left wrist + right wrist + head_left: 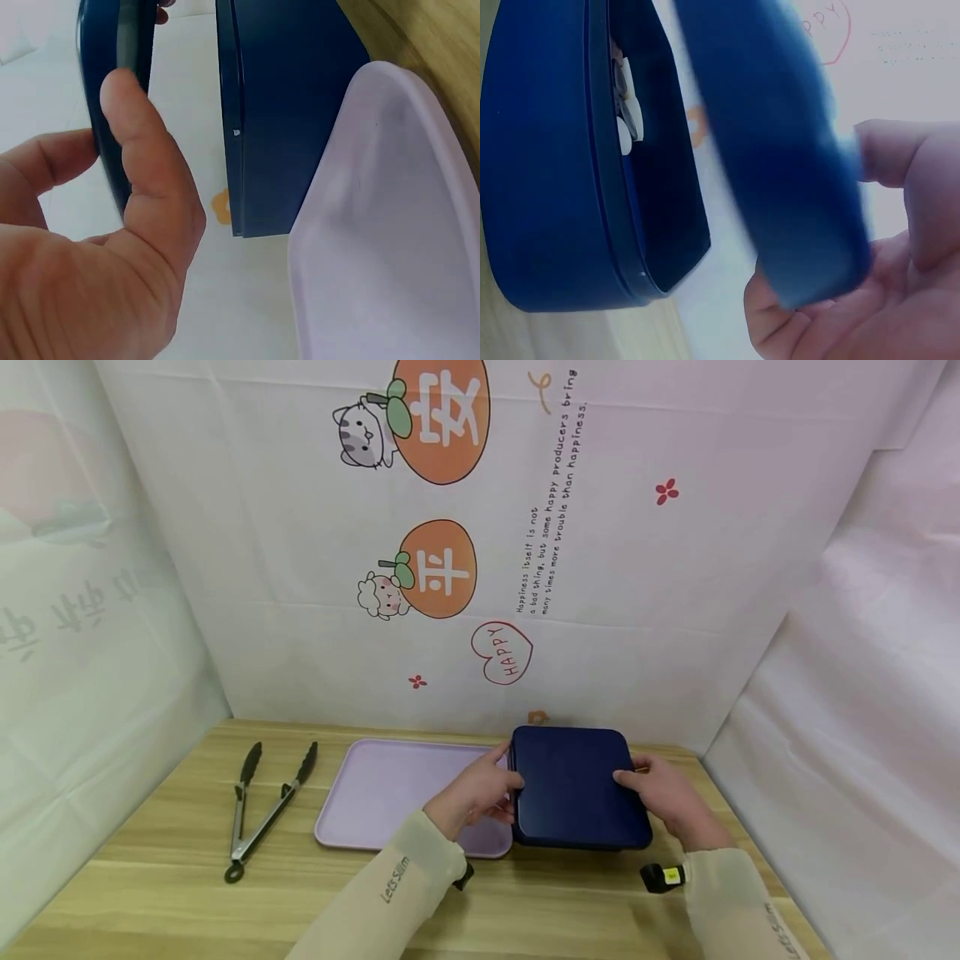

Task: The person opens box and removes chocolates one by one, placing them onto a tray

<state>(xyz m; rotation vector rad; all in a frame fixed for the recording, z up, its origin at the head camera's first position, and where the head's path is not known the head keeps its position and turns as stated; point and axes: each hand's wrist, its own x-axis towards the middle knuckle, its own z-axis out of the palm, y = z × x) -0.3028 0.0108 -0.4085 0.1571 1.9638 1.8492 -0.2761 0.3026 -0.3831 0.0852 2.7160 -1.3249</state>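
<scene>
Both hands hold a dark blue lid [577, 785] by its opposite sides, raised over a matching blue box [540, 150]. My left hand [480, 789] pinches the lid's left edge, thumb on top and fingers beneath. On the right edge, my right hand [667, 793] grips the same way. A gap shows between lid and box in both wrist views. Inside the box, the right wrist view shows a few white, rounded pieces and something grey [630, 112], mostly hidden by the wall. From the head view, the lid covers nearly all of the box.
A pale purple tray [375, 793] lies just left of the box, its edge close to the box wall. Farther left, metal tongs [264, 825] with black tips lie spread on the wooden table [150, 868]. A printed white cloth [600, 568] hangs behind the table.
</scene>
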